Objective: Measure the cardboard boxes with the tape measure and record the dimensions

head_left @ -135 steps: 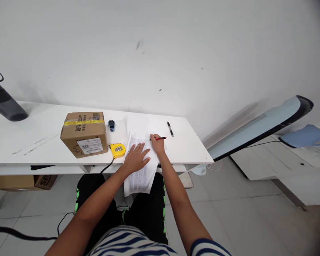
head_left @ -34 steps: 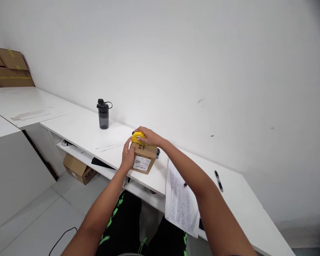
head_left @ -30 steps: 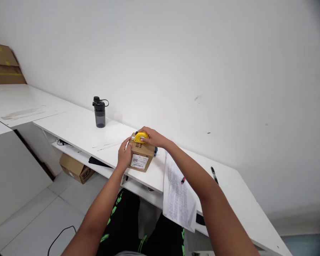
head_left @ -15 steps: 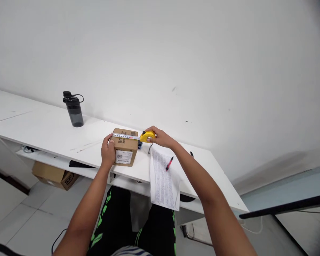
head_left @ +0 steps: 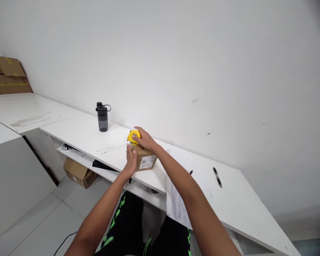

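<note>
A small brown cardboard box (head_left: 146, 159) with a white label stands on the white desk (head_left: 101, 140). My right hand (head_left: 144, 139) is closed on a yellow tape measure (head_left: 133, 136) held at the box's top left corner. My left hand (head_left: 131, 160) presses against the box's near left side, fingers together and pointing up. A printed sheet of paper (head_left: 177, 206) hangs over the desk's front edge, partly hidden under my right forearm.
A dark water bottle (head_left: 102, 117) stands at the back left of the desk. A black pen (head_left: 217, 177) lies to the right. Another cardboard box (head_left: 80, 172) sits on the floor under the desk. Flattened cartons (head_left: 5, 74) lean at far left.
The tape measure was stretched across the box top half a second ago; now it is back at the box's left corner. My left hand has shifted along the box's side. My head has turned left.
</note>
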